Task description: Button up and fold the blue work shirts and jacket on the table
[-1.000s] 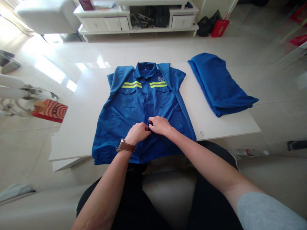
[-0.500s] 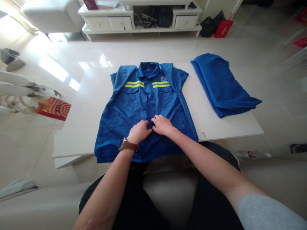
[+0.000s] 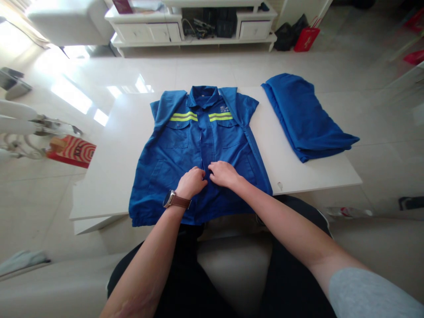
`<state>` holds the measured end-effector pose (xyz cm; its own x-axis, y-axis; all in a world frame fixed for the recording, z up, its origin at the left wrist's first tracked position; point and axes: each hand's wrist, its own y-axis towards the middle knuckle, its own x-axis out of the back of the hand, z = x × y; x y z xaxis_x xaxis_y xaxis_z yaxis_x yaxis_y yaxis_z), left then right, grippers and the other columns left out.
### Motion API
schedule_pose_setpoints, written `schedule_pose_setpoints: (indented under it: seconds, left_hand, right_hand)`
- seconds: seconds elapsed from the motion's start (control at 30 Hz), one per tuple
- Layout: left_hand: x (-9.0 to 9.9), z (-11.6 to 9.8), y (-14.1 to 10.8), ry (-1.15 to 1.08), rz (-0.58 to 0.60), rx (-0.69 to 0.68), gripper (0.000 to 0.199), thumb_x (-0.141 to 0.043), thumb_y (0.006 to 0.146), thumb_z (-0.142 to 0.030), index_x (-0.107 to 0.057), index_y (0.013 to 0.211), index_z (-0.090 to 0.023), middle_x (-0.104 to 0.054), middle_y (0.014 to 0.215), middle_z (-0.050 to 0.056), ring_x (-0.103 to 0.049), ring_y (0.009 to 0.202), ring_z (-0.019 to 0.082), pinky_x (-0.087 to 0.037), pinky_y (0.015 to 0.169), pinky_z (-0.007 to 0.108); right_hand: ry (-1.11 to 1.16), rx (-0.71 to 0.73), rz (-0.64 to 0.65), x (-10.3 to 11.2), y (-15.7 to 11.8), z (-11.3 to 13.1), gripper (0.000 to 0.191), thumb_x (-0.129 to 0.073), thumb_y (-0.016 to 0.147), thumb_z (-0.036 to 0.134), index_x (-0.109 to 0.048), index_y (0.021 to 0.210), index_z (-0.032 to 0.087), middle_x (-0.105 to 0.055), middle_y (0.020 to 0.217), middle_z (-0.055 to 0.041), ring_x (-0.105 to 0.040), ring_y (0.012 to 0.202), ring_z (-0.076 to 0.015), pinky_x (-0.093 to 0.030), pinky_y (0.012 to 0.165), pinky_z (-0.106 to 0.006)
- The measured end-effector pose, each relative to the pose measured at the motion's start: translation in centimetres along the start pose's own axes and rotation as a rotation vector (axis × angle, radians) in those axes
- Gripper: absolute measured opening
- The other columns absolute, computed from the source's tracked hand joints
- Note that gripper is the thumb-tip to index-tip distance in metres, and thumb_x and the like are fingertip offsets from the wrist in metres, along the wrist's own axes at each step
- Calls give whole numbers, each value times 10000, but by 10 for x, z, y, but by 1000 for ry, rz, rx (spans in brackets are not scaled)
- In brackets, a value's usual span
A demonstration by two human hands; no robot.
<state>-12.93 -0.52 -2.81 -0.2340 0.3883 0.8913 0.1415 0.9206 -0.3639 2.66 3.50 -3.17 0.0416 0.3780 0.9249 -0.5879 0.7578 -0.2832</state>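
A blue work jacket [image 3: 175, 176] lies front up on the white table [image 3: 109, 150], collar away from me. Yellow-and-grey reflective bands cross its chest, and its sleeves are folded in along both sides. My left hand [image 3: 192, 182], with a brown-strapped watch on the wrist, is closed on the left edge of the front opening, low on the jacket. Just across the opening, my right hand [image 3: 223, 173] has its fingers curled onto the other front flap. The fingertips of both hands are partly hidden, and a small gap separates them.
A folded blue garment [image 3: 308, 119] lies on the table's right side. Beyond the table stands a white TV cabinet [image 3: 145, 33], with a red bag [image 3: 306, 39] beside it. A red patterned paper bag [image 3: 74, 151] is off the table's left edge. A plastic bottle [image 3: 347, 212] lies at right.
The view has shifted slightly. Both hands stay at the front opening of the jacket, my right hand a touch lower. The jacket and the folded garment lie as before.
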Motion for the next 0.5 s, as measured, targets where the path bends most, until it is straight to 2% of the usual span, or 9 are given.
schedule_pose_setpoints:
  seconds: [0.5]
  left_hand:
    - [3,-2,1,-10,-8,-14,159,-609,834,-263,-752,881,-209,-761,978,114,-713,1021,287,-531,847,326]
  right_hand:
    - [-14,-25,-9,2,-1,4,309,-518,941,185,-751,1141,152,-756,1164,-154,-705,1098,-273,-525,940,-340]
